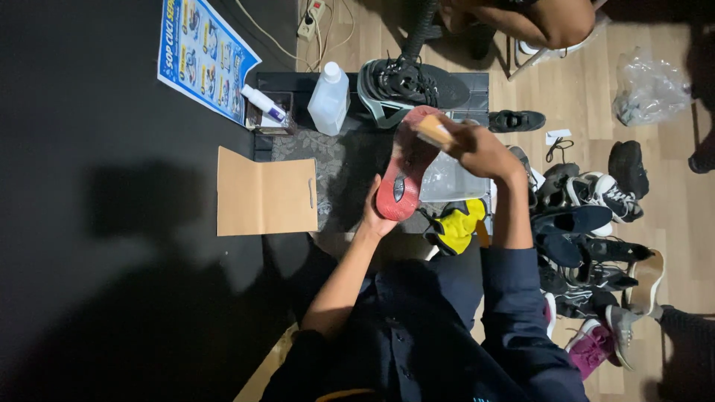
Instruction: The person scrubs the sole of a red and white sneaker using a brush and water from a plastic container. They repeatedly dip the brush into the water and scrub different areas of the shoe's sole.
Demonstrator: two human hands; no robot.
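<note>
A red-soled shoe (402,175) is gripped sole-up by the left hand (375,216); a wooden brush (434,132), clasped in the right hand (480,149), is pressed to its toe end. Scrubbing is judged mid-course; the pile of shoes (588,231) on the floor is untouched.

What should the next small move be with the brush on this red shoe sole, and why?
Probably draw the brush down along the red sole: the right hand holds it at the sole's far end, while the left hand steadies the near end, so most of the sole lies below it.
</note>
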